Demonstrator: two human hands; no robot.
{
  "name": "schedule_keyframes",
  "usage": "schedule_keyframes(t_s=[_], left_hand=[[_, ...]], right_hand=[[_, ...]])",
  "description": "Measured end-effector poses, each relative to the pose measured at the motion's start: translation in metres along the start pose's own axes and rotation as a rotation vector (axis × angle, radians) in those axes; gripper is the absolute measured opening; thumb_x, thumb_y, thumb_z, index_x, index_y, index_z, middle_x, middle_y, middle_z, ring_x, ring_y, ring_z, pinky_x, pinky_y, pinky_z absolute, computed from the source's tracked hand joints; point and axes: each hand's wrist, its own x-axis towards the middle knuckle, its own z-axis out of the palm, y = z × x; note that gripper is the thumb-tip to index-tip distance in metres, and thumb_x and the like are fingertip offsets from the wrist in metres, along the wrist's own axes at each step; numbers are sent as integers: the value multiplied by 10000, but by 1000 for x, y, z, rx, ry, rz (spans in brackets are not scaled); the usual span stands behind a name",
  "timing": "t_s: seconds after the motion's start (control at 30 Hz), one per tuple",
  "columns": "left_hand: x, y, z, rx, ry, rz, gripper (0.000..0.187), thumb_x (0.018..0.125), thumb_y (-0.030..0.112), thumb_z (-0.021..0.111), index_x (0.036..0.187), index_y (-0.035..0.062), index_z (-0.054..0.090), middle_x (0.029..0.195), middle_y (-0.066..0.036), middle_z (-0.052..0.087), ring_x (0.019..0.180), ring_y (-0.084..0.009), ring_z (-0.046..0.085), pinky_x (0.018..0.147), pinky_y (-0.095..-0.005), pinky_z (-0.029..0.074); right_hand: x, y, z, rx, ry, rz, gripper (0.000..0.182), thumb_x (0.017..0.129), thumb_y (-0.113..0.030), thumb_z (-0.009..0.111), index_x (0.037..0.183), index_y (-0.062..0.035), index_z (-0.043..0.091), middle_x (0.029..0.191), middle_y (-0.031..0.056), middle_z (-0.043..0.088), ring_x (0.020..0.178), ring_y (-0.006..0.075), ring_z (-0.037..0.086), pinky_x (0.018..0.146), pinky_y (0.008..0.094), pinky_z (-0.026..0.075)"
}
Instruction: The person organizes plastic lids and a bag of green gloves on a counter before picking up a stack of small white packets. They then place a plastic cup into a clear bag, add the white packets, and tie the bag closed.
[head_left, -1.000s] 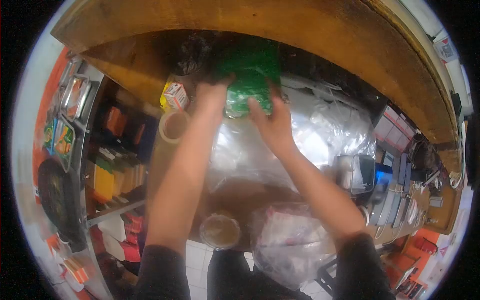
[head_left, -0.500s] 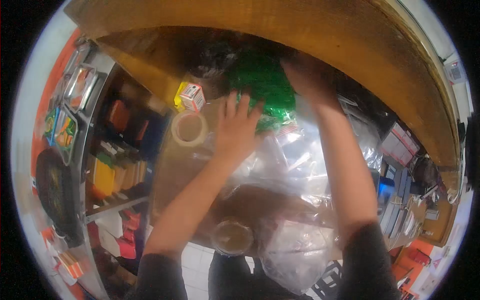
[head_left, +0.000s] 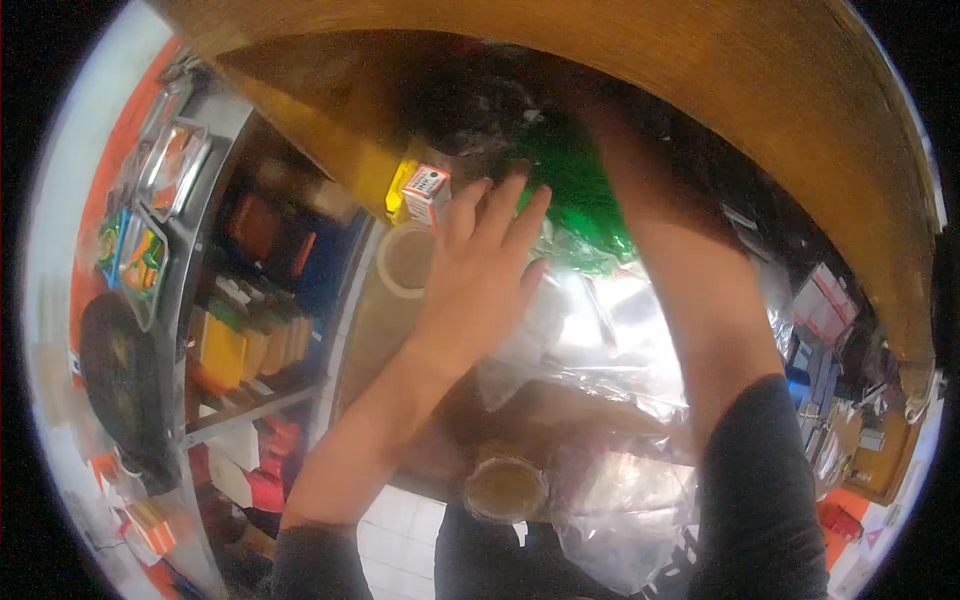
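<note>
My left hand (head_left: pixel 485 255) lies with its fingers spread, its fingertips at the near left edge of a shiny green plastic bundle (head_left: pixel 585 205). Clear plastic bags (head_left: pixel 620 320) are spread below the bundle and to its right. My right hand (head_left: pixel 600 125) reaches into the shadow beneath the wooden board, past the bundle's far right side; its fingers are lost in dark and blur. Left of my left hand sit a roll of tape (head_left: pixel 403 262) and a small white-and-red box (head_left: pixel 427 192) beside a yellow packet (head_left: pixel 400 190).
A wooden board (head_left: pixel 640 45) hangs over the far side of the table (head_left: pixel 370 330). Near the front edge are another tape roll (head_left: pixel 507 488) and a crumpled clear bag (head_left: pixel 625 510). Shelves with books (head_left: pixel 235 350) stand left; a cluttered surface lies right.
My right arm has reached deeper into the shadow under the board, and its hand is darker now. My left hand stays spread by the green bundle. The whole view has shifted somewhat.
</note>
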Motion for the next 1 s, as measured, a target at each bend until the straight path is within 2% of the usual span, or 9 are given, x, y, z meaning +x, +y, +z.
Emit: schedule_keyframes(t_s=[0.27, 0.33, 0.47, 0.57, 0.7, 0.77, 0.87, 0.97, 1.0], left_hand=[[12, -17, 8, -9, 134, 44, 471, 778, 166, 725, 1229, 82, 620, 1288, -99, 560, 1172, -356, 472, 985, -485, 423], [14, -17, 10, -53, 209, 58, 384, 765, 124, 696, 1143, 69, 654, 1230, -85, 574, 1121, -340, 487, 933, -482, 438], [17, -16, 18, -87, 261, 35, 379, 751, 115, 680, 1125, 57, 657, 1202, -112, 569, 1113, -341, 483, 945, -491, 434], [19, -15, 21, -59, 291, -26, 388, 749, 131, 692, 1127, 51, 656, 1228, -135, 556, 1145, -352, 472, 974, -499, 426], [15, -15, 17, -41, 296, -47, 429, 752, 141, 716, 1165, 50, 643, 1268, -151, 537, 1208, -378, 446, 1020, -496, 409], [10, -18, 17, -51, 280, -41, 455, 759, 144, 724, 1196, 51, 633, 1289, -154, 529, 1244, -392, 431, 1047, -497, 395], [4, -21, 8, -122, 192, -66, 481, 782, 161, 727, 1239, 54, 618, 1342, -161, 512, 1279, -400, 419, 1080, -502, 374], [-7, -25, -3, -76, 110, -16, 492, 801, 159, 723, 1268, 56, 608, 1443, -156, 465, 1320, -396, 404, 1110, -507, 347], [-13, -23, -12, -73, 82, -14, 478, 804, 147, 722, 1263, 65, 617, 1479, -151, 444, 1330, -391, 405, 1112, -501, 342]], right_hand=[[-56, 16, -81, 262, -38, 18, 313, 903, -250, 569, 1094, -36, 694, 1046, 199, 698, 1032, 383, 641, 923, 458, 483], [-75, 4, -104, 293, -65, 54, 313, 907, -250, 563, 1090, -34, 696, 1042, 201, 699, 1033, 382, 642, 924, 458, 482], [-95, -39, -128, 324, -73, 84, 314, 915, -251, 549, 1082, -32, 701, 1035, 203, 702, 1035, 379, 644, 927, 457, 482], [-85, -72, -116, 292, -28, 29, 316, 921, -251, 540, 1076, -31, 704, 1029, 206, 704, 1036, 377, 645, 930, 456, 481], [-52, -52, -41, 168, 32, -253, 306, 933, -209, 538, 1139, -33, 680, 1110, 187, 685, 1086, 350, 631, 980, 432, 468], [-44, -43, -28, 289, -33, -255, 336, 943, -129, 556, 1264, -56, 623, 1278, 145, 638, 1186, 317, 593, 1037, 412, 453], [-55, -50, -73, 935, -273, -162, 367, 920, -119, 596, 1280, -50, 626, 1302, 119, 635, 1207, 279, 579, 1061, 406, 439], [-72, -38, -107, 1314, -327, 6, 482, 869, -123, 608, 1340, -17, 588, 1337, 114, 609, 1224, 237, 549, 1085, 368, 382], [-81, -19, -119, 1181, -300, 68, 502, 868, -127, 620, 1357, -21, 573, 1351, 113, 600, 1236, 237, 539, 1093, 365, 373]])
